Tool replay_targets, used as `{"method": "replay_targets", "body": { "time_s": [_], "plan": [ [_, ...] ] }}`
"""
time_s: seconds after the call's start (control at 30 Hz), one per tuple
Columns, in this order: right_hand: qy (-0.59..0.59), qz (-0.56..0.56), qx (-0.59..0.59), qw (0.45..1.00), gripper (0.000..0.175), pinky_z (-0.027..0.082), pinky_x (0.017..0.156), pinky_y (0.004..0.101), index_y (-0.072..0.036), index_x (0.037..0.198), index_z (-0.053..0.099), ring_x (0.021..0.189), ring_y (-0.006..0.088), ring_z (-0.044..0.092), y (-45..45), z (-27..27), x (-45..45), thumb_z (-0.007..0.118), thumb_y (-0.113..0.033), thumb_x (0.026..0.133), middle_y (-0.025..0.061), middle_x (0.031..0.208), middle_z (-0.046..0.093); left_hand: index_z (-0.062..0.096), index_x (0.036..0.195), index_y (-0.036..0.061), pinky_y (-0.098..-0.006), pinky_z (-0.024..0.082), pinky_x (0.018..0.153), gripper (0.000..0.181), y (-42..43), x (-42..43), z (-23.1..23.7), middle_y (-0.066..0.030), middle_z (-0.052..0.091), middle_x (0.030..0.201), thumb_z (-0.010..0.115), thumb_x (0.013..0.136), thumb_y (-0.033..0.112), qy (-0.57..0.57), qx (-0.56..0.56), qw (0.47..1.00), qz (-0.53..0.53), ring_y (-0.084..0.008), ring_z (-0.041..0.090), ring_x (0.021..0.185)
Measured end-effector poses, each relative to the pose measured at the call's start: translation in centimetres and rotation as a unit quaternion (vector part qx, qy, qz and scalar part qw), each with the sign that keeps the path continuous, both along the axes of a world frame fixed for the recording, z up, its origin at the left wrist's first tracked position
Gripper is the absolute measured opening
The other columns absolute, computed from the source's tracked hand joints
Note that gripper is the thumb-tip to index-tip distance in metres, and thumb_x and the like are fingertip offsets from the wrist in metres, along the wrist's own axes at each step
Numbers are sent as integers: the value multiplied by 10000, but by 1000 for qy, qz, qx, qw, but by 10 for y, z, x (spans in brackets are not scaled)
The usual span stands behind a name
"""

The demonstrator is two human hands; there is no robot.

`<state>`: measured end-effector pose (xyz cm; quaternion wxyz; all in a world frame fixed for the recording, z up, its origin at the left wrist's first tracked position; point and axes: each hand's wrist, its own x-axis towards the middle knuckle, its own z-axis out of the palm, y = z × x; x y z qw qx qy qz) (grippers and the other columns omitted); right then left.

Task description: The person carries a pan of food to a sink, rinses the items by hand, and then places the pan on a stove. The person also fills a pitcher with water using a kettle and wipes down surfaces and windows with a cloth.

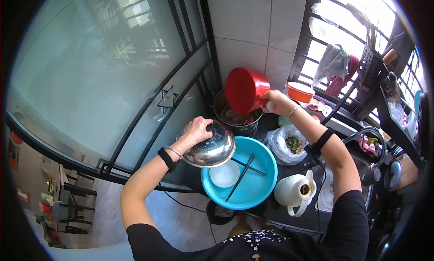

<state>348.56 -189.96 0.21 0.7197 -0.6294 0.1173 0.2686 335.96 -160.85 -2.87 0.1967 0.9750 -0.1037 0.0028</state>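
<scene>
My left hand [198,131] grips the knob of a domed metal pot lid [212,151], held over the left edge of a turquoise plastic basin [261,188]. In the basin lie a white bowl [224,174] and black chopsticks [240,181]. My right hand [278,103] holds a red pan [243,91] by its side, tilted above an uncovered metal pot [239,128]. Dark contents show inside that pot; the pan's inside is hidden. Right of the basin sits a clear plastic bag [279,151] with green scraps.
A white jug [288,189] stands right of the basin, near the sink [327,189] and its faucet [383,139]. An orange container [301,92] is by the barred window. Glass door panels [101,74] rise at the left. A dark bin [220,215] is below the counter; cables hang from both arms.
</scene>
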Motion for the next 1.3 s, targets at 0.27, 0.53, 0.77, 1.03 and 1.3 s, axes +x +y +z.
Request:
{"method": "replay_targets", "body": {
  "time_s": [0.27,0.53,0.77,1.03,1.3],
  "plan": [
    [134,-60,271,951,374,501,504,209,55,1170,336,661,186,567,-59,61,-42,472,-54,838,303,1045,509,642,1027,63,-419,479,840,441,-20,55,-15,-204,615,951,668,610,203,-69,-26,997,2,-351,584,929],
    [95,-94,315,940,465,498,446,190,27,1244,297,637,198,589,-125,101,-124,503,-55,835,343,1059,509,627,1022,77,-430,474,831,365,-74,114,-20,-207,587,1004,656,668,163,-88,-43,995,26,-357,573,955],
    [78,-180,284,939,438,492,397,192,83,1244,284,594,168,586,-165,132,-201,439,-96,876,322,995,556,588,1107,97,-424,453,876,408,-98,168,-58,-205,533,1129,625,702,128,-100,-19,993,53,-357,540,1032],
    [43,-256,254,932,446,476,366,196,33,1275,277,564,163,581,-203,143,-257,442,-123,891,302,989,564,602,1099,53,-415,445,890,445,-106,190,-78,-213,585,1050,658,675,176,-113,-42,991,60,-353,547,1015],
    [-19,-247,306,919,474,494,346,221,44,1309,218,594,175,588,-214,158,-296,397,-155,917,315,1045,525,540,1183,71,-422,433,910,567,-90,201,-85,-222,538,1129,699,651,187,-93,-7,995,-20,-374,508,1065]
  ]
}}
